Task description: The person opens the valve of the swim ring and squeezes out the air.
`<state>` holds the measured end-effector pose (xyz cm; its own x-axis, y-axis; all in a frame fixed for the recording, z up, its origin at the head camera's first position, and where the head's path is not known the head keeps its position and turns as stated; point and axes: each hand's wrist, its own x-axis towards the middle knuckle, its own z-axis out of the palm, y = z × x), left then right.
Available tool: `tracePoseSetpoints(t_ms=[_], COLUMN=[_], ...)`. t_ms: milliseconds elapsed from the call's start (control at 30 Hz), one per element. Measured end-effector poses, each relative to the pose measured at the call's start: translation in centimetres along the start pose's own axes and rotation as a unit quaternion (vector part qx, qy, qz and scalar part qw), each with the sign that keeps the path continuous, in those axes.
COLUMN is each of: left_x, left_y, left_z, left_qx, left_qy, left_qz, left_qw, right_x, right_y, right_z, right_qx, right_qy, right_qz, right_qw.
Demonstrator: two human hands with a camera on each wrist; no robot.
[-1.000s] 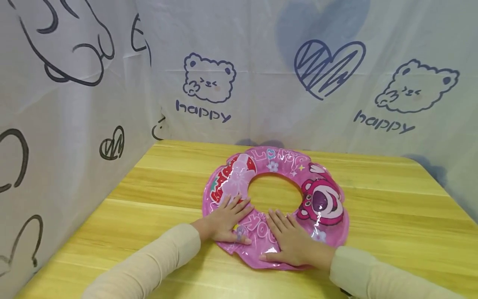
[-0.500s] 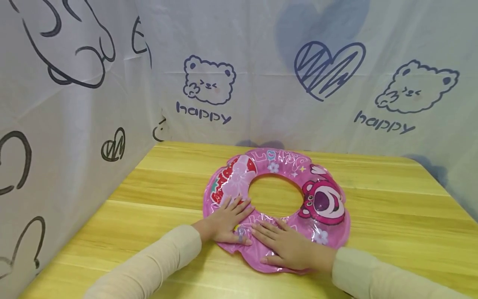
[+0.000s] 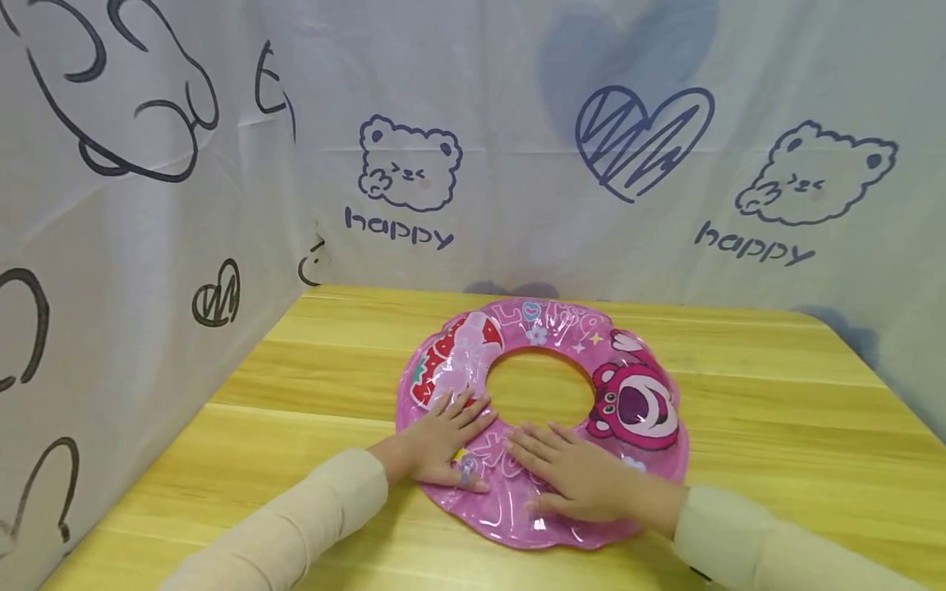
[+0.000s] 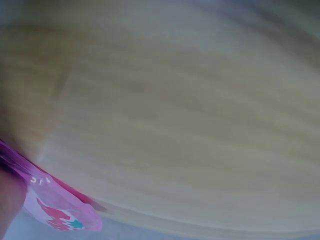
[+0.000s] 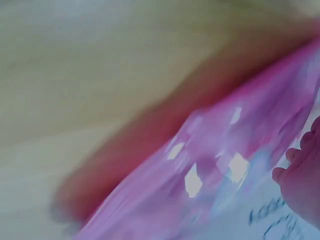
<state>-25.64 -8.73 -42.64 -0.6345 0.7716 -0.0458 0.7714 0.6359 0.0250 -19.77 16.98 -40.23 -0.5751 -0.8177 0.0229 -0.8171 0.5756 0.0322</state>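
A pink inflatable swim ring (image 3: 517, 513) lies flat on the wooden table, wrinkled at its rim and printed with a bear face, strawberries and lettering. My left hand (image 3: 443, 443) rests on its near left part, fingers spread, the thumb beside a small clear valve (image 3: 467, 469). On the near right part lies my right hand (image 3: 584, 476), palm down with straight fingers pointing left. In the right wrist view the ring's shiny edge (image 5: 200, 165) crosses the picture, with part of the right hand (image 5: 302, 175) at the right. The left wrist view catches only a corner of the ring (image 4: 62, 210).
The light wooden table (image 3: 296, 460) extends around the ring on both sides. A white cloth (image 3: 517, 189) with drawn bears, hearts and "happy" lettering hangs behind it. Another printed cloth (image 3: 148, 271) hangs along the left side.
My right hand has turned so its fingers point more to the left, then shifted slightly up and right on the ring. The left hand keeps its place on the ring.
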Motion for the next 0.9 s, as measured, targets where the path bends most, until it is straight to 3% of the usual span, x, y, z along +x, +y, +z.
tracePoseSetpoints(t_ms=[300,467,700,900], left_x=[-1.1,-1.9,-3.4,-4.5], left_y=[-1.1,-1.8,-2.8,-3.5], left_z=[-0.6,-1.3,-2.2,-2.8], left_qx=[0.008,0.007,0.026,0.024], left_qy=[0.010,0.015,0.030,0.043], left_qz=[0.023,0.016,0.020,0.014], left_qw=[0.9997,0.9997,0.9990,0.9987], right_x=[-3.5,-5.2,-5.8,-5.6], right_y=[5.4,7.2,7.1,6.0], right_z=[-1.6,-1.5,-0.7,0.4], right_qx=[0.017,0.028,-0.010,-0.031], right_qy=[0.011,0.033,0.036,0.021], right_qz=[0.092,0.103,0.105,0.157], right_qw=[0.9956,0.9938,0.9938,0.9869])
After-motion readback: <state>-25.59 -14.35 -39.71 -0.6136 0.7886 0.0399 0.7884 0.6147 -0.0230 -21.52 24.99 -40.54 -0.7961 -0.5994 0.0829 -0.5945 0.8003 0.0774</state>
